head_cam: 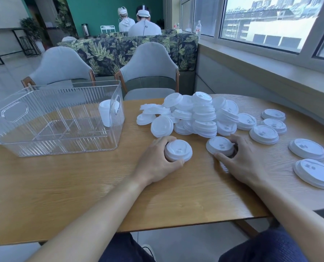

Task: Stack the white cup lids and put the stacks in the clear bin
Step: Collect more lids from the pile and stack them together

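Sat at wooden table [66, 188], both forearms reaching fwd. Left hand [157, 163] curled round a small stack of white lids [178, 150], thumb on near edge, fingers on far side, stack resting on tabletop. Right hand [242, 163] gripped a single white lid [220, 146], thumb at near rim, fingers round right side; lid tilted slightly, near table surface. Hands apart, each w/ own lid(s). Big loose pile of white lids [195, 116] heaped just beyond both hands, mid-table. More single lids [264, 134] scattered flat to the right, toward window side. Clear ribbed bin [25, 118] stood on table's left, well apart from left hand; one tall lid stack [105, 115] upright inside, against right-hand wall. Two grey chairs [150, 69] across table; two people [144, 25] seated in background, backs turned.
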`<state>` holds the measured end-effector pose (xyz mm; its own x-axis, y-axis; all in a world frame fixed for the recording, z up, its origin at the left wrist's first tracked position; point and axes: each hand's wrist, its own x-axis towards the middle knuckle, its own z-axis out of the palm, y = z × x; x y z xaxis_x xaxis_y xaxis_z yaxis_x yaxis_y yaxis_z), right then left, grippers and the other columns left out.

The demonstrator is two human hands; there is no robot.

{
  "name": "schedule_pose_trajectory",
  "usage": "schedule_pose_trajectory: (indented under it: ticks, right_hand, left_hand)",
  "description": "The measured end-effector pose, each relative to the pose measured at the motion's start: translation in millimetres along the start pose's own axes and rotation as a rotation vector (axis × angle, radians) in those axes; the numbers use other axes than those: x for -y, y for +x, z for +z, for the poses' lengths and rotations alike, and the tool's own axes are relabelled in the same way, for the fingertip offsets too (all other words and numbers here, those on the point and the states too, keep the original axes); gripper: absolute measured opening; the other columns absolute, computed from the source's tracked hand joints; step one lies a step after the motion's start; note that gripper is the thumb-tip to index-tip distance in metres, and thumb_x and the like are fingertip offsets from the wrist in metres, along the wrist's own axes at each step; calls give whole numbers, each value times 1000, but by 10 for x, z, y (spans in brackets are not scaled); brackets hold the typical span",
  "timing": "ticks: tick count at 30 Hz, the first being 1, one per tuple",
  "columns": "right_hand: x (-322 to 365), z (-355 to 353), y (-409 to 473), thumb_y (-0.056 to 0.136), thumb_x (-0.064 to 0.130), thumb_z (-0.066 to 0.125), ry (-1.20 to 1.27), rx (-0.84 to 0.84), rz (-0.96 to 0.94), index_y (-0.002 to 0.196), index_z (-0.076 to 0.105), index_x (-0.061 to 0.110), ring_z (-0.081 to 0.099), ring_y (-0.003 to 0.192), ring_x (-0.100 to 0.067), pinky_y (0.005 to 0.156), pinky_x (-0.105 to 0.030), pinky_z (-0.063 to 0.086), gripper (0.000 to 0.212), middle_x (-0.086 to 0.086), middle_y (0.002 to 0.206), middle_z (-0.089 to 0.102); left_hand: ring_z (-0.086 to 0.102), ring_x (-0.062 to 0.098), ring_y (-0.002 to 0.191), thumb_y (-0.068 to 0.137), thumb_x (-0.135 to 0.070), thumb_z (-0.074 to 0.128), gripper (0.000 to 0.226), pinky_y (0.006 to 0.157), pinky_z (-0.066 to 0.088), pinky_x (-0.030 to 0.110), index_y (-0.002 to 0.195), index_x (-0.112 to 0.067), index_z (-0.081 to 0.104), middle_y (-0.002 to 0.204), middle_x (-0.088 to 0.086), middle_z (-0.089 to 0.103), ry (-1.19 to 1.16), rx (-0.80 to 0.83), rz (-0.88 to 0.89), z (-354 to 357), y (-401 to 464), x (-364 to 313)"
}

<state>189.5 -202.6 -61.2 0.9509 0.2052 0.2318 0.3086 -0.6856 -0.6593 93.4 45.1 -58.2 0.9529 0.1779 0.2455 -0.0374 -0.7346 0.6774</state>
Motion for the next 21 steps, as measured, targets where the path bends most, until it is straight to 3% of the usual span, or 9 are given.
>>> schedule_pose_trajectory:
  ticks: [3, 8, 13, 17, 21]
  right_hand:
    - [24, 7, -43, 74, 46, 83, -17, -7, -24, 121, 54, 21, 49, 111, -18, 88, -28, 35, 61, 5, 110, 53]
    - [33, 41, -149, 67, 61, 80, -39, 21, -39, 139, 51, 20, 39, 119, -12, 97, -27, 34, 88, 9, 115, 47]
    - [51, 82, -263, 60, 71, 78, 62, 41, -69, 125, 58, 31, 39, 119, -7, 103, -36, 44, 79, 16, 116, 44]
    - [175, 167, -344, 60, 76, 69, 88, 67, -137, 121, 54, 36, 43, 119, -4, 98, -30, 42, 75, 24, 116, 51]
    - [337, 307, -395, 64, 78, 66, 65, 119, -201, 124, 51, 38, 41, 123, -2, 104, -35, 43, 74, 25, 119, 53]
  left_hand:
    - [52, -1, 119, 72, -49, 81, 68, 104, 47, 31, 133, -33, 55, 122, -30, 54, -25, -15, -10, 2, 5, 16]
    - [57, 3, 117, 66, -63, 72, 74, 102, 50, 34, 132, -33, 55, 128, -21, 60, -117, -51, -38, 2, -16, 23]
    - [59, 3, 115, 67, -62, 73, 73, 100, 52, 36, 132, -34, 55, 126, -19, 62, -163, -66, -45, 5, -28, 24]
    - [59, 3, 115, 69, -60, 72, 71, 99, 52, 34, 133, -34, 55, 126, -19, 63, -176, -94, -45, 6, -37, 30]
    - [60, 1, 109, 71, -54, 71, 64, 93, 51, 25, 130, -32, 57, 123, -18, 64, -226, -145, -48, 10, -40, 29]
